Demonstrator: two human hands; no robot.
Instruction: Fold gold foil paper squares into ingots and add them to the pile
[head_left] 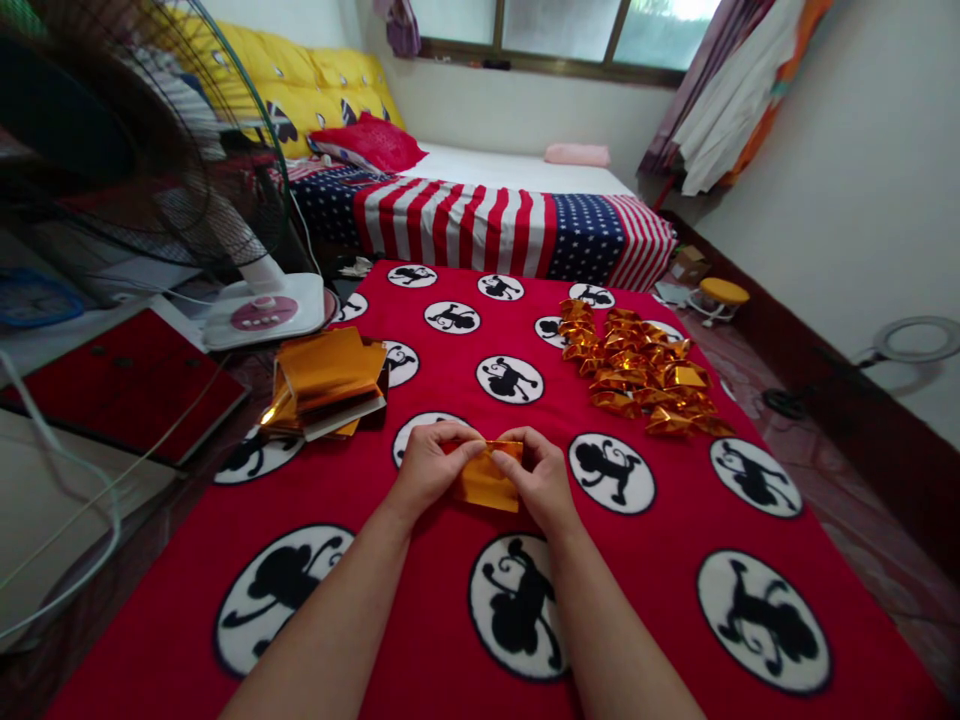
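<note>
A shiny gold-orange paper sheet (487,488), partly folded along its top edge, lies low over the red cloth in front of me. My left hand (439,462) pinches its upper left part between thumb and fingers. At the upper right part, my right hand (541,472) pinches the same sheet, thumb close to the other thumb. A stack of flat gold paper sheets (330,375) rests on the cloth to the left. Several folded gold paper pieces (630,365) sit in a group to the right.
The red cloth (397,625) with monkey prints covers the surface under my hands. A fan (262,305) stands at the left beside a red box (127,375). Beyond is a bed (480,225); a yellow stool (724,292) and a ring light (916,340) are at the right.
</note>
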